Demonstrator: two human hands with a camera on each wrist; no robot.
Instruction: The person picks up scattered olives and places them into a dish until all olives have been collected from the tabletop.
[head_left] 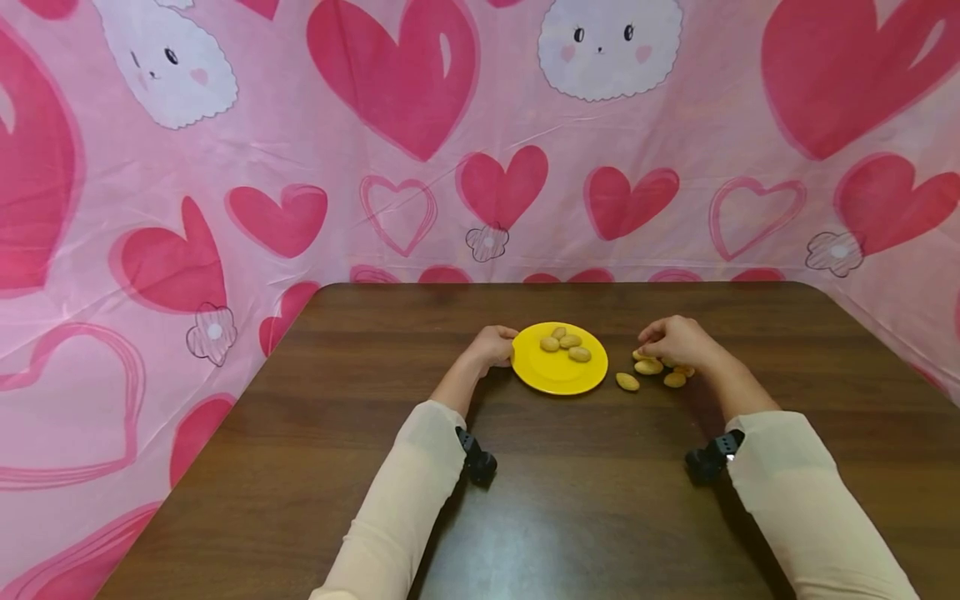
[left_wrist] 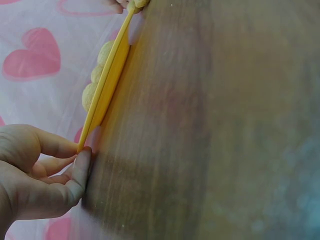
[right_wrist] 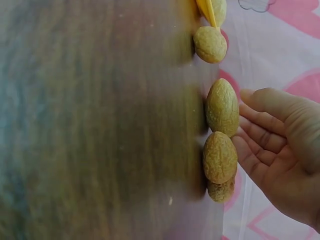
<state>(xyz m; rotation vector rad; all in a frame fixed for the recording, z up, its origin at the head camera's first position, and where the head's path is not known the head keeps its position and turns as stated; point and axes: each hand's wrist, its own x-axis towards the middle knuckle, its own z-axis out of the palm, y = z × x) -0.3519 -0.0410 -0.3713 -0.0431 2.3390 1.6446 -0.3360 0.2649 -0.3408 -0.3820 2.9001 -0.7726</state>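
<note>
Holding the yellow plate (head_left: 551, 375) beside loose potatoes (head_left: 648, 367)

The left hand (head_left: 493, 346) pinched the rim between its thumb and fingers, and the plate lay just to the right of this hand, with four potatoes (head_left: 570, 341) upon it. The right hand (head_left: 681, 342) was above the loose group on the desk (head_left: 585, 500); its fingers were bent, but whether they gripped a potato, or were only close to one, I could not tell. One single potato (head_left: 627, 382) lay between the right hand and the plate, a little nearer to the person.

For doing this step well, in my judgement, the left hand needed only a light pinch, because a strong press on the rim could tip the plate. For the right hand, it was better to take one potato across its narrow middle and lift straight up, since the neighbours lay close and could roll easily.
</note>
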